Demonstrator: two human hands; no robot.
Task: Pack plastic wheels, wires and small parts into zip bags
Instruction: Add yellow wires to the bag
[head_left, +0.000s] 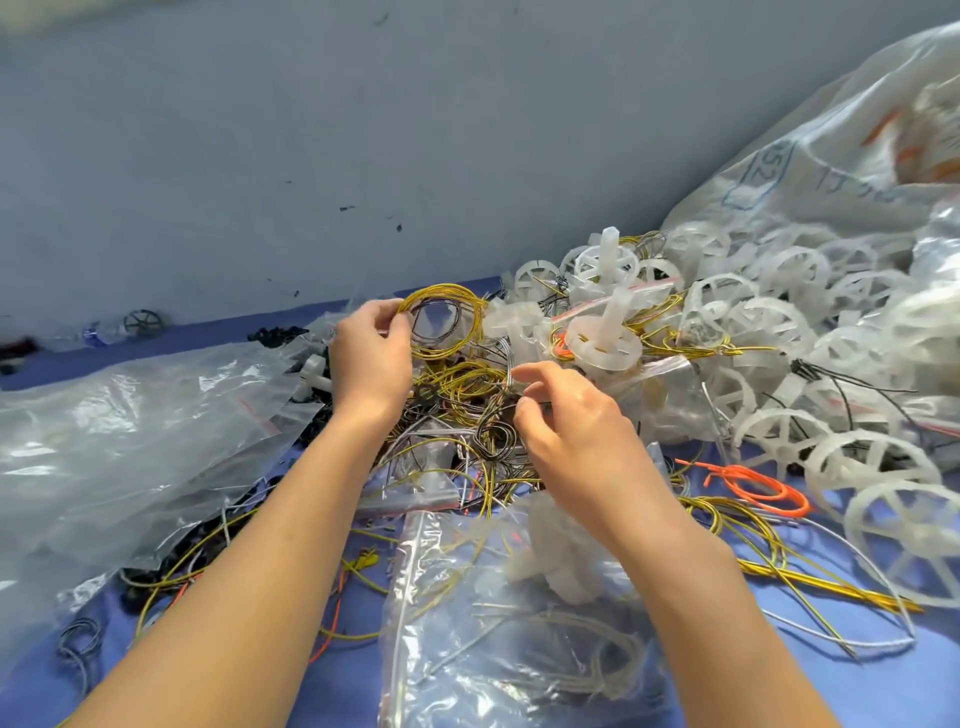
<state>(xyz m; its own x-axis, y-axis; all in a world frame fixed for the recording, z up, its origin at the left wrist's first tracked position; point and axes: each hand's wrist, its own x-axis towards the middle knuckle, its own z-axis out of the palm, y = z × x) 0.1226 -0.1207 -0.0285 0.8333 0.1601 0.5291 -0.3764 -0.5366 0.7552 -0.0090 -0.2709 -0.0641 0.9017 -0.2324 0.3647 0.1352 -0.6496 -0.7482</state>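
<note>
Zip bag (519, 623) nearest me. My left hand (371, 358) pinches yellow wire coil (447, 322) — right hand (566, 415) curls into tangle (467, 405), grip unclear.

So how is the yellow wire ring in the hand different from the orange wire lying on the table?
The yellow wire coil is pinched in the left hand, lifted above the pile; the orange wire lies loose on the blue table. The yellow one is a neat round ring, the orange one a flatter loop with stray ends. Both are thin, looped wires.
</note>
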